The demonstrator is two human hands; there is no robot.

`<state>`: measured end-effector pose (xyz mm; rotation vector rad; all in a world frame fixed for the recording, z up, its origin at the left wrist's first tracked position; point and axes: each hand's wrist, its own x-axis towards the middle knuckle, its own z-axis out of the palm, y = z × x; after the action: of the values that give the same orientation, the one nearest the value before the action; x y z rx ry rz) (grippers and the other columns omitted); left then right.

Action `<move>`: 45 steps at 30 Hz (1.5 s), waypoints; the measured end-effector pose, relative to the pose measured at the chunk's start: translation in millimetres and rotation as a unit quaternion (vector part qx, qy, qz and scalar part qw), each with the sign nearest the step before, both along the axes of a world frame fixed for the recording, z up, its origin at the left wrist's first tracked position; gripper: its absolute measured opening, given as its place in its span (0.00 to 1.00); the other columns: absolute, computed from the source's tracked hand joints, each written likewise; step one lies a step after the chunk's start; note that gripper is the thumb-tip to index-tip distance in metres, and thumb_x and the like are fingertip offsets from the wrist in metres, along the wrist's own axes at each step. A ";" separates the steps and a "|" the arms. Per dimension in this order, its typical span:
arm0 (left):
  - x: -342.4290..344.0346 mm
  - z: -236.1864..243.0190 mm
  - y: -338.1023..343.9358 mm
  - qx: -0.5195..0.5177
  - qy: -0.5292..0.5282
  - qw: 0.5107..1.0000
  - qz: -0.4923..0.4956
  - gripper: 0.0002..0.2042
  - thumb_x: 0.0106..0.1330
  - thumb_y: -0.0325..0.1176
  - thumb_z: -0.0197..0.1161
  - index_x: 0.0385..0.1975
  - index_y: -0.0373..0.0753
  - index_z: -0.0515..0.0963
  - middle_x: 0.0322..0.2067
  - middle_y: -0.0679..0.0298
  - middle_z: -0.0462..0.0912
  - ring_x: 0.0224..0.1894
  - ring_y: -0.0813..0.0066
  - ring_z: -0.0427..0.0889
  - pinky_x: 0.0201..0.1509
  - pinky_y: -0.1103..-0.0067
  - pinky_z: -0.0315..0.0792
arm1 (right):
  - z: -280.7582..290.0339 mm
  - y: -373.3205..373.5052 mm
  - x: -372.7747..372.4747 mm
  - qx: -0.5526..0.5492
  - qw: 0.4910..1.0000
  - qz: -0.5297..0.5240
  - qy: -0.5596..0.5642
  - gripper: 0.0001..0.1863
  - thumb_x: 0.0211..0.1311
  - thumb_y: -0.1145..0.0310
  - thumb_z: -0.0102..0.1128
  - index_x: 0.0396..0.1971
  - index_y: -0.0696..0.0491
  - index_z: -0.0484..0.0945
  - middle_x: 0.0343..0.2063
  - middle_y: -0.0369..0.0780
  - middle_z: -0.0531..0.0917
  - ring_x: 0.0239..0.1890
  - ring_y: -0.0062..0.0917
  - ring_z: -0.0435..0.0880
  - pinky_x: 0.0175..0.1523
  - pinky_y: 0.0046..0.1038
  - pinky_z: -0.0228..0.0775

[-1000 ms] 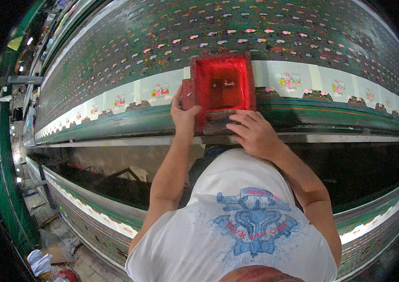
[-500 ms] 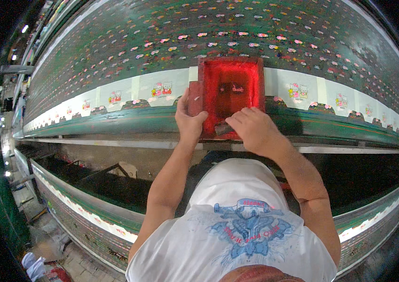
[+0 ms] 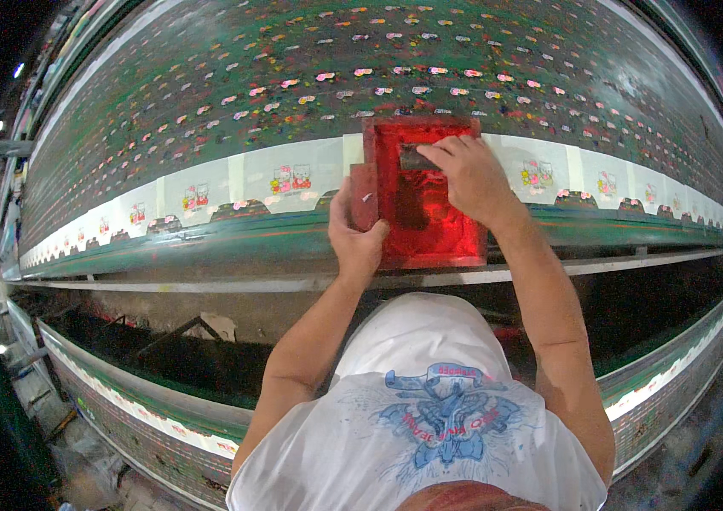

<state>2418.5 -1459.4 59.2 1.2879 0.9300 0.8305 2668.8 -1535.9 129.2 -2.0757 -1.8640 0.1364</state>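
Observation:
A red screen-printing frame [image 3: 431, 261] lies over a row of white cut pieces [image 3: 255, 186] bearing small cartoon prints, on a long green table. My left hand [image 3: 356, 240] is closed round the reddish side block [image 3: 364, 203] at the frame's left edge, thumb toward me. Inside the frame, my right hand [image 3: 474, 180] grips a small dark squeegee [image 3: 412, 158] near the far end. Wet red ink [image 3: 438, 230] coats the mesh, and a darker patch shows through left of centre. My fingers partly cover the squeegee.
Beyond the white pieces, the table [image 3: 310, 60] carries many rows of small print marks. A pale rail [image 3: 182, 288] runs along its near edge. Behind me, across a dark gap, stands a second long table [image 3: 148, 417] with another white strip.
My right hand has pushed the squeegee from the frame's near end to its far end. My left hand keeps hold of the side block. The whole view has shifted slightly.

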 end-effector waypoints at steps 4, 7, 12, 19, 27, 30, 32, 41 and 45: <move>-1.0 -2.6 0.0 0.008 0.029 1.000 0.003 0.48 0.56 0.16 0.72 0.83 0.29 0.64 0.76 0.50 0.76 0.78 0.58 0.76 0.84 0.64 0.70 | 0.5 -29.1 -35.3 -0.002 1.000 0.005 -0.019 0.29 0.64 0.77 0.61 0.67 0.50 0.87 0.58 0.44 0.88 0.58 0.45 0.86 0.65 0.49 0.76; -1.3 2.7 -0.5 0.003 0.029 1.000 0.000 0.48 0.57 0.16 0.73 0.84 0.29 0.64 0.76 0.50 0.75 0.78 0.59 0.76 0.84 0.64 0.70 | 1.4 -50.4 -57.1 -0.004 1.000 0.009 -0.023 0.29 0.63 0.76 0.62 0.67 0.49 0.87 0.58 0.45 0.87 0.59 0.44 0.86 0.63 0.49 0.76; -1.8 -5.5 -1.7 0.001 -0.012 1.000 0.003 0.47 0.57 0.15 0.73 0.83 0.32 0.65 0.74 0.53 0.76 0.74 0.61 0.79 0.81 0.66 0.74 | 7.3 -77.2 -84.7 -0.008 1.000 0.013 -0.001 0.26 0.66 0.73 0.63 0.65 0.50 0.88 0.57 0.45 0.87 0.58 0.43 0.86 0.62 0.47 0.77; -0.7 2.6 -0.8 -0.023 -0.031 0.999 -0.018 0.48 0.58 0.15 0.73 0.84 0.27 0.61 0.77 0.49 0.73 0.78 0.59 0.76 0.83 0.64 0.72 | 11.1 -101.2 -105.2 -0.040 0.999 0.022 0.013 0.25 0.66 0.71 0.66 0.63 0.50 0.89 0.59 0.44 0.86 0.61 0.42 0.85 0.66 0.47 0.78; 3.8 11.6 0.2 0.008 0.004 1.000 -0.007 0.48 0.55 0.12 0.69 0.83 0.27 0.63 0.75 0.51 0.75 0.76 0.60 0.78 0.82 0.65 0.73 | 9.8 -130.1 -93.3 0.031 0.993 -0.042 0.110 0.29 0.63 0.61 0.82 0.65 0.48 0.87 0.67 0.44 0.84 0.73 0.46 0.79 0.76 0.52 0.72; 8.6 26.0 -6.4 0.010 -0.006 1.000 0.000 0.47 0.55 0.12 0.68 0.82 0.27 0.65 0.74 0.52 0.75 0.75 0.60 0.79 0.81 0.66 0.75 | -5.7 -154.4 -77.2 0.116 0.971 -0.145 0.151 0.28 0.66 0.64 0.81 0.65 0.50 0.87 0.68 0.46 0.84 0.73 0.49 0.80 0.78 0.53 0.72; 18.6 28.9 -13.4 0.035 -0.014 0.999 0.006 0.47 0.54 0.12 0.68 0.82 0.28 0.65 0.74 0.52 0.76 0.74 0.61 0.80 0.80 0.67 0.76 | -14.4 -172.8 -62.7 0.129 0.947 -0.176 0.234 0.27 0.67 0.66 0.79 0.65 0.51 0.87 0.67 0.47 0.85 0.71 0.50 0.82 0.77 0.51 0.74; 132.1 12.6 -103.0 0.024 -0.104 0.994 -0.034 0.49 0.54 0.13 0.68 0.84 0.28 0.63 0.76 0.49 0.75 0.78 0.59 0.77 0.83 0.66 0.73 | -22.0 -270.6 31.1 0.147 0.931 -0.206 0.263 0.26 0.68 0.71 0.78 0.66 0.52 0.87 0.66 0.47 0.87 0.70 0.47 0.84 0.77 0.46 0.74; 173.6 14.6 -142.9 -0.007 -0.096 0.995 -0.024 0.50 0.53 0.13 0.68 0.84 0.27 0.64 0.78 0.50 0.74 0.79 0.57 0.76 0.85 0.65 0.70 | -23.8 -311.3 74.9 0.141 0.926 -0.205 0.284 0.25 0.68 0.71 0.77 0.65 0.52 0.87 0.66 0.46 0.87 0.70 0.47 0.83 0.78 0.46 0.73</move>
<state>2592.1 -1602.4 73.7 1.1894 0.7484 0.8923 2743.7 -1847.2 105.4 -1.9044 -1.0245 0.3062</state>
